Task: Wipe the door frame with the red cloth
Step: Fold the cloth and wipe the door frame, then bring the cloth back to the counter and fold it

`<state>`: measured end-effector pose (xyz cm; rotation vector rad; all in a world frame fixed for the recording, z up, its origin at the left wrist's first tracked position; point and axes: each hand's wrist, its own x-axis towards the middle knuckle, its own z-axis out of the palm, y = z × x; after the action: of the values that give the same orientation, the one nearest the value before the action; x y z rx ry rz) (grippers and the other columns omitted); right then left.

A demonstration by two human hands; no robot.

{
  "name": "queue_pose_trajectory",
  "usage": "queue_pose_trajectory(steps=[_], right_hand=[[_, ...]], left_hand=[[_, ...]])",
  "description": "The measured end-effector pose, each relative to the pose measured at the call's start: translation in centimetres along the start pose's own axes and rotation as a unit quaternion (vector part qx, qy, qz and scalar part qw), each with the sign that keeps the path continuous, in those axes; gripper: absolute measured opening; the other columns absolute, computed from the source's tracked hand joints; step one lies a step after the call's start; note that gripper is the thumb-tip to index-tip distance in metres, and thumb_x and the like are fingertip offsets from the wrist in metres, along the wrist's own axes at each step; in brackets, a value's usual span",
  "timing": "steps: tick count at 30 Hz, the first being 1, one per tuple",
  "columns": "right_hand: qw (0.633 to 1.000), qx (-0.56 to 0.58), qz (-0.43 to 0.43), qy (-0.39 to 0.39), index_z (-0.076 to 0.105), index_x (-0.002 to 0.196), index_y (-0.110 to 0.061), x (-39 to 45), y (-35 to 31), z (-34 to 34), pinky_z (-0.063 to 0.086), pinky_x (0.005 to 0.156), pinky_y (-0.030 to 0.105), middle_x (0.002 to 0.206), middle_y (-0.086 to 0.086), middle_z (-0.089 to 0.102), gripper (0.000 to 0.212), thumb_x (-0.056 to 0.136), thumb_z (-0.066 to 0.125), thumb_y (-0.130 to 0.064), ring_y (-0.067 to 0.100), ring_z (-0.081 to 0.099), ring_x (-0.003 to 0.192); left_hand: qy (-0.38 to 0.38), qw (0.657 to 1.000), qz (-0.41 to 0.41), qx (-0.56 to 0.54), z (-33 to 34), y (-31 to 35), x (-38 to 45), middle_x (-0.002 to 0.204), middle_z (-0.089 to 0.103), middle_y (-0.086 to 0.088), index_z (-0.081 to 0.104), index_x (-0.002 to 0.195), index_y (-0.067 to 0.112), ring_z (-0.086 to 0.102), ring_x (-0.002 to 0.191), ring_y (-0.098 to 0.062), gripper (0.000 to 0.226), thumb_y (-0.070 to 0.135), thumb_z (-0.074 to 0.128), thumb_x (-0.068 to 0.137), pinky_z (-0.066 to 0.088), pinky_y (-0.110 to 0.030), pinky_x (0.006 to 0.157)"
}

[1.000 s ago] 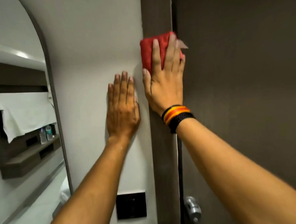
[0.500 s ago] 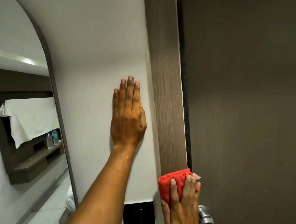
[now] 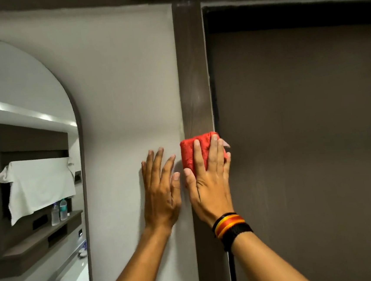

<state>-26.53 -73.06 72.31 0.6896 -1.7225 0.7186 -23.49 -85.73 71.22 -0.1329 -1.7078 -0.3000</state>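
Observation:
A dark brown wooden door frame (image 3: pixel 192 71) runs vertically through the middle of the view. My right hand (image 3: pixel 209 183) presses a folded red cloth (image 3: pixel 189 153) flat against the frame at mid height, fingers spread over it. A striped wristband sits on that wrist. My left hand (image 3: pixel 161 192) lies flat and open on the white wall (image 3: pixel 125 89), just left of the frame and beside my right hand. Part of the cloth is hidden under my fingers.
The dark brown door (image 3: pixel 304 140) fills the right side, shut against the frame. An arched mirror (image 3: pixel 31 177) on the left reflects a shelf, a white towel and bottles. The frame's top corner (image 3: pixel 186 4) meets the ceiling.
My right hand slid the cloth down the frame to near the door handle, then back up to mid height. The view tilted upward, showing the frame's top. My left hand stayed on the wall.

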Motion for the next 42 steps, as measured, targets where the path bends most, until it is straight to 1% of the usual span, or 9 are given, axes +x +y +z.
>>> queue_pose_trajectory(steps=[3, 6, 11, 15, 23, 26, 34, 38, 42], right_hand=[[0.995, 0.096, -0.020, -0.030, 0.004, 0.163, -0.031, 0.0, 0.6, -1.5, 0.001, 0.128, 0.061, 0.172, 0.000, -0.020, 0.061, 0.106, 0.024, -0.040, 0.020, -0.018, 0.159], [0.973, 0.227, 0.025, -0.028, 0.009, 0.162, -0.034, -0.4, 0.7, -3.6, 0.012, 0.130, 0.054, 0.173, -0.010, -0.012, 0.067, 0.104, 0.040, -0.021, 0.011, -0.009, 0.160], [0.855, 0.449, 0.259, -0.028, 0.025, 0.159, -0.020, -0.9, 2.3, -9.7, 0.041, 0.119, 0.034, 0.158, 0.000, 0.043, 0.084, 0.091, 0.072, -0.007, 0.008, 0.048, 0.142], [0.793, 0.529, 0.285, -0.101, 0.067, 0.129, -0.017, -4.0, 5.5, -15.6, 0.054, 0.105, 0.052, 0.125, 0.015, 0.074, 0.049, 0.081, 0.080, -0.016, 0.032, 0.068, 0.122], [0.777, 0.464, 0.423, -0.039, 0.074, 0.119, -0.024, -16.6, 15.5, -27.7, 0.062, 0.090, 0.044, 0.117, -0.004, 0.078, 0.046, 0.078, 0.080, -0.044, 0.017, 0.075, 0.104], [0.752, 0.408, 0.517, -0.017, 0.079, 0.108, -0.020, -24.0, 21.0, -33.8, 0.061, 0.073, 0.029, 0.109, 0.005, 0.081, 0.022, 0.092, 0.067, -0.027, 0.014, 0.077, 0.090], [0.643, 0.228, 0.727, 0.076, 0.074, 0.106, -0.003, -47.1, 33.1, -52.9, 0.059, 0.082, 0.043, 0.097, 0.017, 0.077, 0.017, 0.093, 0.064, -0.005, 0.028, 0.072, 0.084], [0.574, 0.126, 0.798, 0.134, 0.071, 0.107, 0.005, -58.4, 35.3, -60.7, 0.057, 0.069, 0.033, 0.095, 0.023, 0.072, 0.020, 0.087, 0.071, 0.002, 0.027, 0.067, 0.076], [0.498, 0.032, 0.853, 0.153, 0.071, 0.080, -0.007, -70.0, 36.0, -66.5, 0.054, 0.077, 0.037, 0.091, 0.020, 0.069, 0.012, 0.086, 0.072, 0.004, 0.027, 0.063, 0.080]], left_hand=[[0.026, 0.994, -0.092, -0.044, -0.7, 3.7, 0.2, 0.130, 0.068, -0.002, 0.067, 0.123, 0.020, 0.049, 0.136, -0.024, 0.050, 0.056, 0.041, 0.101, 0.037, -0.051, 0.118], [0.007, 0.969, -0.216, -0.117, -1.5, 6.5, 1.1, 0.118, 0.070, 0.000, 0.069, 0.116, 0.022, 0.051, 0.123, -0.021, 0.033, 0.047, 0.063, 0.095, 0.046, -0.047, 0.107], [-0.079, 0.938, -0.183, -0.283, -4.4, 10.1, 1.4, 0.114, 0.071, 0.002, 0.068, 0.117, 0.020, 0.068, 0.106, -0.013, 0.019, 0.019, 0.063, 0.099, 0.062, -0.033, 0.090], [-0.201, 0.873, -0.193, -0.401, -5.4, 14.5, 0.2, 0.109, 0.076, 0.003, 0.069, 0.116, 0.018, 0.071, 0.096, 0.002, 0.017, 0.016, 0.059, 0.102, 0.059, -0.015, 0.081], [-0.352, 0.769, -0.275, -0.458, 0.7, 27.9, -9.6, 0.097, 0.071, -0.013, 0.066, 0.112, -0.007, 0.065, 0.088, -0.016, 0.018, 0.004, 0.060, 0.100, 0.054, -0.021, 0.077], [-0.424, 0.732, -0.296, -0.444, 4.9, 35.7, -16.2, 0.098, 0.069, -0.016, 0.065, 0.111, -0.009, 0.062, 0.091, -0.021, 0.019, 0.004, 0.060, 0.099, 0.051, -0.034, 0.085], [-0.601, 0.625, -0.327, -0.376, 13.5, 58.7, -39.6, 0.088, 0.068, -0.014, 0.070, 0.099, -0.004, 0.059, 0.082, -0.022, 0.013, 0.008, 0.067, 0.095, 0.056, -0.050, 0.091], [-0.658, 0.561, -0.361, -0.349, 13.8, 68.2, -51.7, 0.086, 0.067, -0.012, 0.070, 0.096, -0.001, 0.058, 0.078, -0.023, 0.014, 0.012, 0.069, 0.094, 0.054, -0.041, 0.083], [-0.717, 0.505, -0.372, -0.303, 11.7, 75.5, -63.7, 0.090, 0.071, -0.007, 0.070, 0.095, 0.006, 0.062, 0.080, -0.022, 0.011, 0.017, 0.070, 0.093, 0.052, -0.031, 0.081]])
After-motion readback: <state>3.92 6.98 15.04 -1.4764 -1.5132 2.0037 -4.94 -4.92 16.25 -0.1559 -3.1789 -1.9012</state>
